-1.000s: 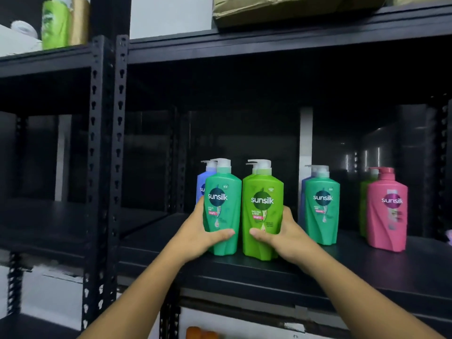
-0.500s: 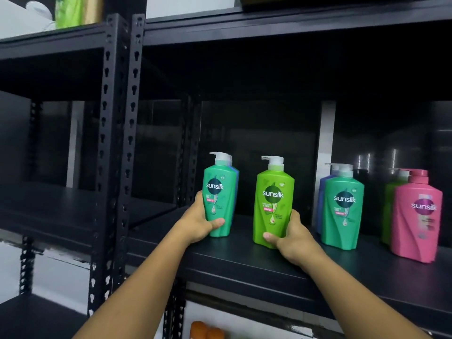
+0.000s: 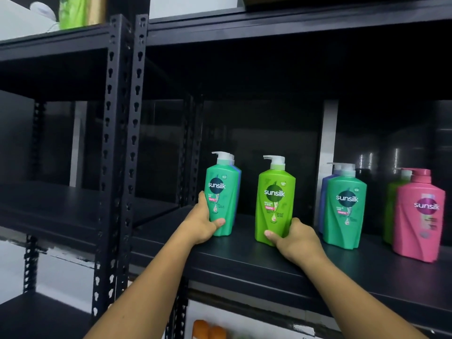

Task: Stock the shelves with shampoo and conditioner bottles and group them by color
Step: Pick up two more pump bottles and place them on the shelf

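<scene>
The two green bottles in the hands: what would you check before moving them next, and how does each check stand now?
1. Grip of left hand on teal bottle: ok.
2. Grip of right hand on lime bottle: ok.
3. Both held bottles upright: ok.
4. Clear gap between them: ok.
5. Colours grouped: not ok; a blue bottle stands behind the teal bottle.

Green packet [image 3: 72, 12] top left, white object [image 3: 44, 11] beside it, orange items [image 3: 208, 330] below
</scene>
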`<state>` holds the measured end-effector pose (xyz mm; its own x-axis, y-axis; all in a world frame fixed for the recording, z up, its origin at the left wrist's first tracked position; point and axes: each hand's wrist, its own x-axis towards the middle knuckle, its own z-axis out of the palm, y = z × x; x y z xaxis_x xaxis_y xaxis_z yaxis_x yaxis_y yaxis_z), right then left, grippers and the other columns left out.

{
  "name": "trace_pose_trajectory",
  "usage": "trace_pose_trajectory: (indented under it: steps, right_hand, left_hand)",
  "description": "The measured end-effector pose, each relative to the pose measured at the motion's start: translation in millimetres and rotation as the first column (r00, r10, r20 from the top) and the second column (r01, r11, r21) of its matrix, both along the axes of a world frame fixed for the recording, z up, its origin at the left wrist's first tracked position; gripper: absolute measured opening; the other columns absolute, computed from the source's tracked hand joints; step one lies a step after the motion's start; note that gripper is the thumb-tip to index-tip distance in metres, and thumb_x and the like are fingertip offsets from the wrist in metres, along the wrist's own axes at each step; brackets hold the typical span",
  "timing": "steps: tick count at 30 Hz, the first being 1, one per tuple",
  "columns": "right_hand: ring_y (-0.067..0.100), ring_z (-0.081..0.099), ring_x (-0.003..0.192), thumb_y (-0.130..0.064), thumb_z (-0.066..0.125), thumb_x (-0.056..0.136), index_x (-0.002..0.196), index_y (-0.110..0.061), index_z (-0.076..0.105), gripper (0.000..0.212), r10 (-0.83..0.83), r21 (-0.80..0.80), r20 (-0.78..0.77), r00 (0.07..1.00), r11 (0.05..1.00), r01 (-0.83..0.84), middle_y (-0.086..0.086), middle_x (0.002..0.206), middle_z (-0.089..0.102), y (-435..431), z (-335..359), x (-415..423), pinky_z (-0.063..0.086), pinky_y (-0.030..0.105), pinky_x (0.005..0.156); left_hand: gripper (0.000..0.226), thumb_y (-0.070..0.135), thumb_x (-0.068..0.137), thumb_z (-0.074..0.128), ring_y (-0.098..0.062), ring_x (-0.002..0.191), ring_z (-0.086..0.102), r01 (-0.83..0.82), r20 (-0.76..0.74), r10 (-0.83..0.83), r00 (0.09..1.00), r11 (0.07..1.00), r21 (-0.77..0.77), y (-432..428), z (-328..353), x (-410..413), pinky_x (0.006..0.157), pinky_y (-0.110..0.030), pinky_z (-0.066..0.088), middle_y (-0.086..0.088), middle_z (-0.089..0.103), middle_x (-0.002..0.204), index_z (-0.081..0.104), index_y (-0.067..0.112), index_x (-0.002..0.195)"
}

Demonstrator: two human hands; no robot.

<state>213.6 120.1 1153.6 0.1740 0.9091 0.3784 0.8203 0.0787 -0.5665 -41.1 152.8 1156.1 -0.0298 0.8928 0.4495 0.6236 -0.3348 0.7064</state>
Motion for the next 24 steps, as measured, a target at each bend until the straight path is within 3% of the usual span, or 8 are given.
trace_pose_trajectory:
  steps: [4,7,10,14,16,20,22,24]
  right_hand:
    - [0.034,0.063,0.107,-0.07,0.071,0.075,0.111,-0.012,0.056,0.071,-0.113,0.108,0.076,0.991,0.989,0.105,0.011,0.112,0.065,-6,3,-2,0.049,0.037,0.081]
    - [0.033,0.065,0.102,-0.078,0.067,0.071,0.103,-0.015,0.063,0.071,-0.184,0.158,0.164,0.969,0.975,0.158,0.009,0.105,0.066,-14,4,-4,0.051,0.037,0.078]
    - [0.03,0.067,0.091,-0.08,0.059,0.077,0.088,-0.02,0.067,0.061,-0.216,0.212,0.331,0.918,0.966,0.151,0.004,0.092,0.069,-25,7,-5,0.054,0.035,0.076]
    - [0.026,0.064,0.082,-0.057,0.062,0.089,0.074,-0.021,0.059,0.039,0.047,0.207,0.379,0.924,0.969,-0.134,-0.004,0.075,0.063,-35,8,-6,0.047,0.032,0.064]
    - [0.024,0.063,0.082,-0.048,0.061,0.092,0.079,-0.023,0.064,0.029,0.204,0.16,0.407,0.891,0.944,-0.289,-0.007,0.075,0.064,-41,7,-8,0.046,0.032,0.066]
    - [0.018,0.066,0.107,-0.05,0.054,0.097,0.115,-0.027,0.072,0.034,0.409,0.066,0.472,0.781,0.867,-0.494,-0.009,0.113,0.074,-69,-6,-14,0.052,0.036,0.091]
    - [0.016,0.057,0.128,-0.053,0.048,0.099,0.136,-0.025,0.06,0.048,0.429,0.051,0.521,0.738,0.848,-0.528,-0.007,0.139,0.062,-85,-21,-17,0.046,0.037,0.107]
    - [0.013,0.039,0.145,-0.051,0.045,0.102,0.15,-0.023,0.046,0.056,0.431,0.071,0.565,0.704,0.824,-0.562,-0.005,0.156,0.044,-105,-37,-18,0.029,0.035,0.121]
  left_hand:
    - [0.094,0.049,0.091,0.07,-0.025,0.124,0.059,-0.14,-0.152,0.139,0.979,0.99,0.005,-6,-2,0,0.103,-0.043,0.05,-0.004,0.061,0.137,0.015,0.017,0.161]
    - [0.078,0.067,0.09,0.061,-0.028,0.107,0.065,-0.345,-0.298,0.356,0.886,0.934,0.09,-23,-3,6,0.077,-0.038,0.053,-0.005,0.068,0.118,0.044,0.016,0.147]
    - [0.052,0.064,0.09,0.063,-0.027,0.098,0.067,-0.394,-0.3,0.421,0.856,0.907,0.15,-43,-5,11,0.072,-0.036,0.052,0.0,0.07,0.106,0.064,0.023,0.124]
    - [0.046,0.056,0.092,0.063,-0.025,0.107,0.066,-0.33,-0.297,0.366,0.882,0.929,0.166,-69,-15,11,0.086,-0.039,0.056,0.003,0.07,0.118,0.066,0.026,0.128]
    - [0.047,0.057,0.094,0.06,-0.023,0.111,0.065,-0.256,-0.323,0.299,0.898,0.952,0.17,-84,-23,10,0.09,-0.04,0.056,0.004,0.07,0.123,0.067,0.026,0.129]
    - [0.045,0.056,0.099,0.053,-0.019,0.115,0.064,-0.089,-0.401,0.187,0.897,0.964,0.249,-113,-42,7,0.1,-0.038,0.051,0.006,0.071,0.125,0.072,0.024,0.124]
    - [0.046,0.051,0.101,0.054,-0.017,0.124,0.061,-0.002,-0.444,0.138,0.885,0.956,0.292,-130,-53,7,0.115,-0.033,0.04,0.005,0.068,0.133,0.068,0.02,0.132]
    - [0.046,0.045,0.102,0.056,-0.014,0.137,0.052,0.052,-0.439,0.103,0.892,0.944,0.327,-149,-64,6,0.12,-0.028,0.031,0.003,0.063,0.143,0.064,0.018,0.139]
